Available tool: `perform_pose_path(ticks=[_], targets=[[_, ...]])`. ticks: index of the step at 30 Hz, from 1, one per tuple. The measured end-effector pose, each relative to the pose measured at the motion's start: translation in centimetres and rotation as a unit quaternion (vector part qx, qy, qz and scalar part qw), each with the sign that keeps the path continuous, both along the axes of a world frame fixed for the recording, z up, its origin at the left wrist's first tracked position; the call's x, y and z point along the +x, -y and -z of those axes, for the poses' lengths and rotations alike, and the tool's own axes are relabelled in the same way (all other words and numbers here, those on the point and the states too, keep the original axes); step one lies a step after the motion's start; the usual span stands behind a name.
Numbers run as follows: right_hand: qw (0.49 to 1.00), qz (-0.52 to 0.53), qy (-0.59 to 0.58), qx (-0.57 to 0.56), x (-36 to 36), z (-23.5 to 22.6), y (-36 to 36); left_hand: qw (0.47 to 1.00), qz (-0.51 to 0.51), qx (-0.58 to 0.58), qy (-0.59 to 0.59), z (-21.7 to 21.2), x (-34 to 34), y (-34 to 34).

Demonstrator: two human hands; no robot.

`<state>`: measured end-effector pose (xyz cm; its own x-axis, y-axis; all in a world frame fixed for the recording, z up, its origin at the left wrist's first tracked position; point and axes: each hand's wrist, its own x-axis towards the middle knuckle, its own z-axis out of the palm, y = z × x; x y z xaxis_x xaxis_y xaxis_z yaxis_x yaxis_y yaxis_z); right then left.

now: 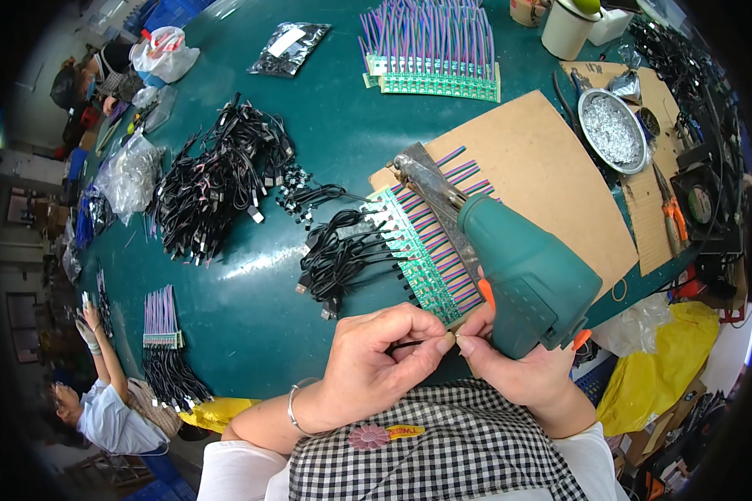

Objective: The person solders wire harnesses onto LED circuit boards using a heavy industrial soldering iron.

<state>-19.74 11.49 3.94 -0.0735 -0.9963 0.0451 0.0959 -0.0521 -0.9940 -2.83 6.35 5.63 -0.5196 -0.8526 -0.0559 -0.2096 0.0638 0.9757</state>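
With the left hand (376, 355) pinching a thin black wire (409, 342) at the green circuit strip (422, 259) and the right hand (510, 355) gripping the green soldering gun (518, 267), steady both on the worktop (251, 301).

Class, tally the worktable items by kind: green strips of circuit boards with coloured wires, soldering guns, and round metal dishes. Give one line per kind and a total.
Green circuit-board strips with coloured wires: 3
Soldering guns: 1
Round metal dishes: 1
Total: 5
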Motion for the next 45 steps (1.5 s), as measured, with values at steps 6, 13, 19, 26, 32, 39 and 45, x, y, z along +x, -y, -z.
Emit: perform_pose_path(ticks=[6,13,19,26,32,39,45], targets=[[1.000,0.001,0.005,0.024,-0.1,0.7,-0.5,0.999,-0.029,0.020,-0.013,0.2,0.1,-0.4],[0.992,0.027,-0.023,0.123,-0.3,-0.8,-1.2,0.993,-0.086,-0.007,0.085,0.5,-0.4,1.7],[0.997,-0.002,-0.061,-0.046,-4.3,0.6,-3.4,0.968,-0.077,-0.074,0.226,2.8,-0.3,4.6],[0.980,0.121,0.117,0.105,-6.1,0.6,-6.7,0.966,-0.084,-0.066,0.235,2.9,-0.6,4.9],[0.991,0.033,0.064,0.116,-6.7,1.9,-7.3,0.968,-0.088,-0.068,0.224,3.2,-0.5,4.8],[0.989,0.019,0.030,0.146,-6.6,2.2,-7.0,0.967,-0.093,-0.065,0.226,3.1,-0.7,4.9],[0.982,0.070,0.069,0.161,-6.0,1.4,-6.8,0.968,-0.095,-0.074,0.220,3.1,-0.8,4.8]])
